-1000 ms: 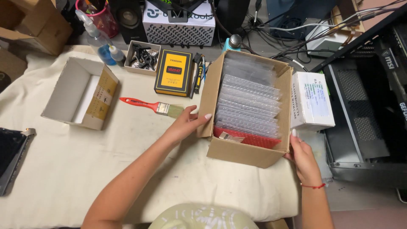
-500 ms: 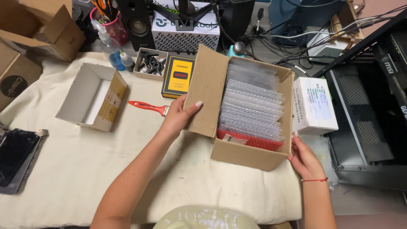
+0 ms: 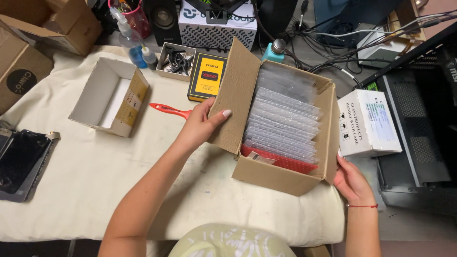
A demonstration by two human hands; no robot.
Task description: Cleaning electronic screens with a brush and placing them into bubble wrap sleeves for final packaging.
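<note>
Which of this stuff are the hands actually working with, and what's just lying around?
In hand:
left hand on the carton's flap
right hand at its right corner
carton
bubble-wrap packets inside it

Lying about:
brush
empty box
yellow box
white box
tablet
spray bottle

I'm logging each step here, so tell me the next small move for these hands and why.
Probably let the left hand fold the flap fully outward, then reach inside. It grips the open cardboard box by its left flap while the right hand steadies the right corner, and the bubble-wrapped packets stand exposed in a row.
</note>
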